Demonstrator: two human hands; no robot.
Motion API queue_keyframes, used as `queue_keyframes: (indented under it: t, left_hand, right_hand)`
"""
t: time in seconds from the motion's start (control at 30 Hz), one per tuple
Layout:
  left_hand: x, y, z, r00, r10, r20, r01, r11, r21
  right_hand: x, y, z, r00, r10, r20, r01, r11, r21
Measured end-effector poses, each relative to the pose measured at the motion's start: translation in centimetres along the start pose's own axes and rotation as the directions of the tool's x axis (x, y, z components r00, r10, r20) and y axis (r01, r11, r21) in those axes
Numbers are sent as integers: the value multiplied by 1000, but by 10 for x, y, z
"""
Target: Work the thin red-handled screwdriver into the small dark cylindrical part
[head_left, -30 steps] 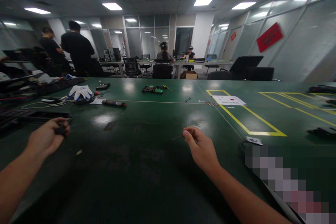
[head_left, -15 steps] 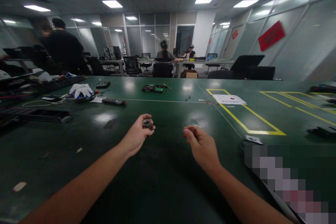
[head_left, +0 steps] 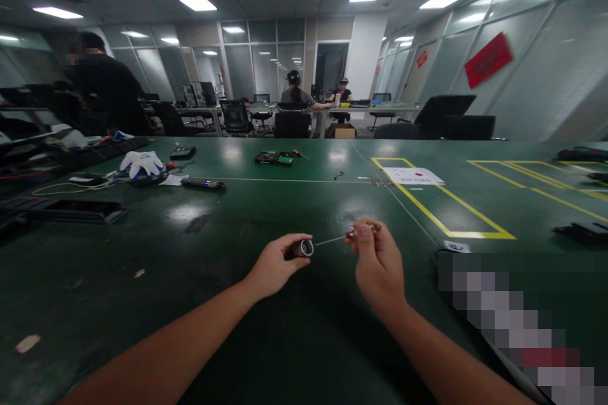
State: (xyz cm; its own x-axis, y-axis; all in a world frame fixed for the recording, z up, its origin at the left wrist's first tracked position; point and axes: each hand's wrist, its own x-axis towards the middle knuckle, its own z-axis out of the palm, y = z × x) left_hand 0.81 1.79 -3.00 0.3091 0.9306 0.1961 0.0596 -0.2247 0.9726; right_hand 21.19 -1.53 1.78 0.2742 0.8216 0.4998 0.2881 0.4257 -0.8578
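My left hand (head_left: 278, 266) pinches a short dark cylinder (head_left: 303, 248) between thumb and fingers. Its round, silver-rimmed end is turned toward the right and toward me. In my right hand (head_left: 380, 259) is a slim screwdriver (head_left: 332, 240), its reddish-brown handle between thumb and fingertips. The thin metal shaft points left, with its tip close to the cylinder's rim. Whether the tip touches the rim I cannot tell. Both hands are above the green table (head_left: 228, 304), and the inside of the cylinder is too small to make out.
White gloves (head_left: 141, 164), a black tube-shaped tool (head_left: 203, 183) and cables lie at the left. A circuit board (head_left: 276, 158) sits farther back. At the right are a paper sheet (head_left: 412, 176), yellow tape outlines and a blurred-out object. People and chairs are beyond the table.
My left hand has moved right and turned the cylinder from upright to sideways. My right hand has shifted slightly right, and the screwdriver's shaft now shows, pointing at the cylinder.
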Motion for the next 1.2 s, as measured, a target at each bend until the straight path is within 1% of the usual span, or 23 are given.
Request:
queue_keyframes:
  t: [0.07, 0.23, 0.37, 0.5, 0.63, 0.7, 0.77, 0.83, 0.9, 0.97, 1.07, 1.13, 1.2]
  left_hand:
    - [0, -3, -1, 1000, 7, 10, -8, 1000, 26]
    - [0, -1, 0, 1000, 11, -3, -11, 1000, 11]
    - [0, 0, 1, 1000, 19, -8, -18, 1000, 25]
    - [1, -4, 0, 1000, 26, -10, -26, 1000, 3]
    - [3, -8, -4, 998, 28, -62, -27, 999, 21]
    - [4, -7, -5, 995, 40, -94, -34, 998, 56]
    - [4, -6, -7, 992, 59, -114, -46, 993, 107]
    - [3, -3, -7, 990, 77, -121, -56, 985, 166]
    - [2, -1, -8, 988, 93, -125, -64, 974, 217]
    - [1, 1, -9, 986, 106, -126, -73, 967, 242]
    - [1, 2, -10, 982, 126, -138, -87, 962, 258]
    - [1, 3, -10, 980, 138, -146, -94, 958, 271]
    - [0, 4, -9, 978, 151, -141, -106, 952, 288]
  right_hand:
    - [0, 0, 0, 1000, -6, 14, 6, 1000, 17]
    - [-1, 5, 1, 987, 20, 159, -12, 999, -52]
    - [0, 6, 1, 979, 19, 203, -6, 998, -66]
    - [1, 5, 0, 972, 25, 234, -13, 999, -51]
    - [0, 7, 1, 945, 73, 319, -79, 997, 6]
    - [-1, 7, 2, 924, 64, 378, -97, 993, 68]
    - [-2, 6, 3, 914, 39, 404, -88, 991, 104]
    - [-3, 5, 3, 918, 43, 393, -76, 995, 68]
    - [-4, 3, 4, 929, 77, 363, -77, 997, -14]
    - [-3, 3, 4, 938, 112, 327, -100, 994, -52]
    - [-1, 4, 6, 951, 137, 277, -145, 989, 8]
    - [0, 4, 8, 959, 132, 251, -151, 987, 56]
    - [0, 5, 9, 965, 126, 229, -145, 987, 69]
